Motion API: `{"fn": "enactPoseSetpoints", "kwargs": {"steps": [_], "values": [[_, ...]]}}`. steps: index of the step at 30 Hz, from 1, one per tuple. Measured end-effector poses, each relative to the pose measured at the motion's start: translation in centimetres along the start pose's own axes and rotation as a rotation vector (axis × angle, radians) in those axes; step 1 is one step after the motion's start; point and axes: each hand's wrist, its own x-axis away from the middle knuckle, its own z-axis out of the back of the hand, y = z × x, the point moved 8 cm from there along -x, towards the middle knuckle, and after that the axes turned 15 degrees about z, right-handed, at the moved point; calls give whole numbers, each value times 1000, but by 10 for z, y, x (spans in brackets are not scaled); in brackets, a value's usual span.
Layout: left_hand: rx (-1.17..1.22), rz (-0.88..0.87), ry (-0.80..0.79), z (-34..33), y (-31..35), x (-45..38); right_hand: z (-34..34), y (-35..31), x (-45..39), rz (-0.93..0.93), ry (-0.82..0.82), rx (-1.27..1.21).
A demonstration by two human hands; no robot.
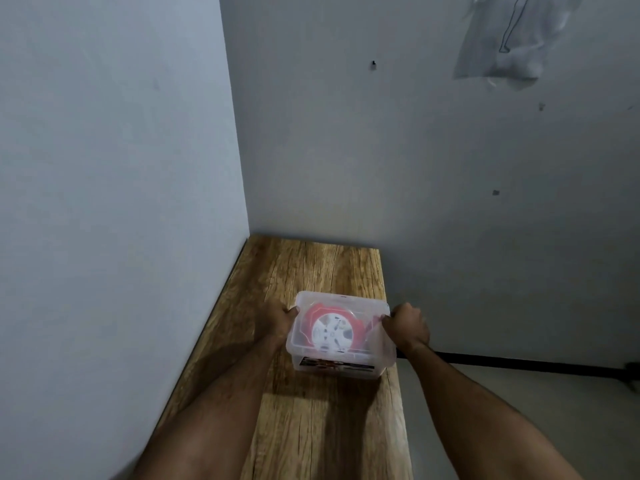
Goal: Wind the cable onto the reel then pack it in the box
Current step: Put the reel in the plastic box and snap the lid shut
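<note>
Both hands, left and right, grip the clear box near the tabletop's right edge; the red reel seems to lie inside.

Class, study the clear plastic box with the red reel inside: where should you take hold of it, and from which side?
Grip the clear box by its short end rims, one hand from each side, as the left hand and right hand do; probably steadiest.
</note>
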Motion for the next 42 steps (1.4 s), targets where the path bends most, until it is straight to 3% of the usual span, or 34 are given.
{"fn": "enactPoseSetpoints", "kwargs": {"steps": [5, 7, 10, 13, 15, 18, 21, 23, 26, 31, 33, 37, 42], "values": [[-17, 24, -36, -4, 3, -7, -5, 7, -11, -85, -41, -85], [-165, -20, 43, -6, 13, -1, -7, 7, -14, -92, -63, -105], [-499, -347, 267, -27, 49, 21, -7, 9, -15, -113, -71, -125], [-530, -557, 89, -68, 60, 36, -7, 11, -18, -108, -69, -152], [-597, -575, -22, -91, 51, 32, -10, 11, -18, -87, -72, -191], [-710, -599, -27, -107, 39, 23, -16, 16, -17, -100, -40, -352], [-700, -593, -23, -106, 37, 17, -31, 26, -10, -240, -50, -691], [-695, -596, -5, -106, 36, 16, -44, 26, 0, -347, -161, -847], [-701, -604, 7, -107, 35, 16, -51, 18, 12, -432, -349, -917], [-714, -602, 22, -108, 34, 15, -57, 25, 5, -475, -353, -976], [-710, -602, 24, -107, 34, 16, -49, 26, 0, -463, -269, -930], [-714, -603, 30, -107, 34, 14, -28, 21, -12, -391, -92, -566], [-720, -621, 62, -106, 35, 14, -2, -18, -10, -181, 8, -56]]}}
